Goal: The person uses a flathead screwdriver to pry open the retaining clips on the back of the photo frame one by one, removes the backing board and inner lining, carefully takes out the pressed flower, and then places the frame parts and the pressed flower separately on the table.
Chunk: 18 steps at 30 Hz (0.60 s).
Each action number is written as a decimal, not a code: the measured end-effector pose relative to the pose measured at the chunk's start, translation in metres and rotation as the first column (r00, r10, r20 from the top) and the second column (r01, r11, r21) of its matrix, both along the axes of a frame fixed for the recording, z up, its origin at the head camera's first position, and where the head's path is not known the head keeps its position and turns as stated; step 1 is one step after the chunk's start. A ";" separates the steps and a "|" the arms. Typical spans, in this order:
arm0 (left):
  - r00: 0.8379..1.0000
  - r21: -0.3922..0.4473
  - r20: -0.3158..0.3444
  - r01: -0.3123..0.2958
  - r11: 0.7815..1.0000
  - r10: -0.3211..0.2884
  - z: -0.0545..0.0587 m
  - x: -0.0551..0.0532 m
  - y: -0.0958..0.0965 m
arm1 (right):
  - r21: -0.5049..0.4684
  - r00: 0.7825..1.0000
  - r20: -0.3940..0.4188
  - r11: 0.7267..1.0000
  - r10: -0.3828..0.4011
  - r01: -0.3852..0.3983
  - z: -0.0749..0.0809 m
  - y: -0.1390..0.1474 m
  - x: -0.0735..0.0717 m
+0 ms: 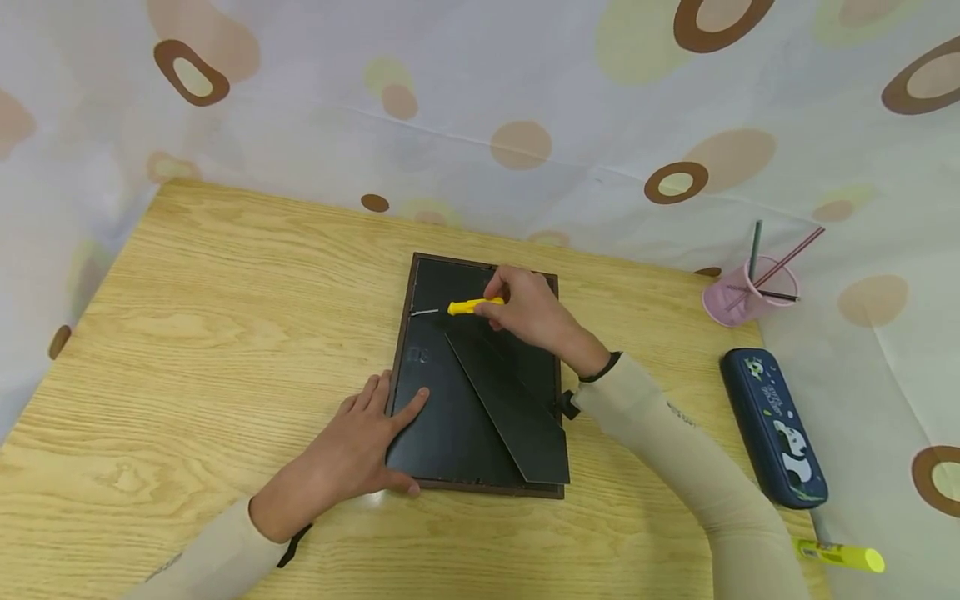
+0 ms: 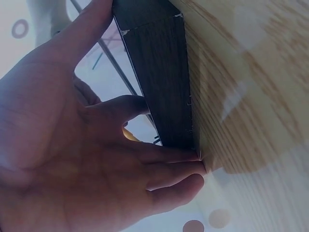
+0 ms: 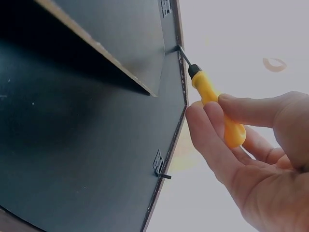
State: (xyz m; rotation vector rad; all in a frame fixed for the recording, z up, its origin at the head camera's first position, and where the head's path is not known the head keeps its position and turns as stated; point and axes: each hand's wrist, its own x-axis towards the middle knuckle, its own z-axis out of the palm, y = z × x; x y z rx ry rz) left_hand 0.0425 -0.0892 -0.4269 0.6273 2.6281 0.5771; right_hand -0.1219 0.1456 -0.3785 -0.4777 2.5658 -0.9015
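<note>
A picture frame (image 1: 457, 417) lies face down, its black back showing and its easel stand (image 1: 517, 408) slanting across it. My right hand (image 1: 525, 308) pinches the yellow handle of a screwdriver (image 3: 205, 87) between thumb and fingers. The metal tip reaches the frame's left inner edge in the head view, and the right wrist view shows it right at the rim. My left hand (image 1: 360, 450) spreads over the frame's lower left, thumb at the bottom corner and one finger on the back. In the left wrist view, straight fingertips (image 2: 186, 188) rest by the frame's side (image 2: 161, 72) at the table.
On the right stand a pink cup (image 1: 727, 300) with several pencils and a dark blue panda pencil case (image 1: 772, 425). A yellow marker (image 1: 843, 556) lies near the right edge of the wooden table (image 1: 240, 300). A metal hanger (image 3: 158, 162) is on the frame's back. Patterned cloth hangs behind.
</note>
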 end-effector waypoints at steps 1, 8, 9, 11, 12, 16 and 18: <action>1.000 0.001 0.003 -0.002 1.000 0.002 0.000 0.000 0.000 | 0.001 1.000 0.003 1.000 -0.004 0.004 0.000 0.000 0.000; 1.000 0.001 -0.007 0.001 1.000 -0.001 -0.002 0.000 0.001 | 0.003 1.000 0.010 1.000 -0.026 0.026 -0.002 0.002 -0.001; 1.000 0.000 -0.009 0.002 1.000 -0.002 -0.002 0.000 0.000 | 0.003 1.000 0.005 1.000 -0.029 0.029 -0.002 0.002 -0.001; 1.000 0.000 -0.010 0.001 1.000 -0.001 -0.002 0.000 0.000 | 0.000 0.999 -0.011 0.999 -0.032 0.032 -0.001 0.001 -0.002; 1.000 -0.002 -0.010 -0.001 1.000 0.001 -0.002 0.000 -0.001 | -0.004 0.999 -0.016 1.000 -0.029 0.029 0.000 0.001 -0.002; 1.000 -0.003 -0.011 -0.004 1.000 0.004 -0.003 0.000 -0.001 | -0.020 1.000 -0.017 1.000 -0.004 0.004 0.003 -0.001 -0.004; 1.000 0.000 -0.009 -0.005 1.000 0.005 -0.002 0.000 0.000 | -0.023 1.000 0.000 1.000 0.003 -0.003 0.005 -0.001 -0.004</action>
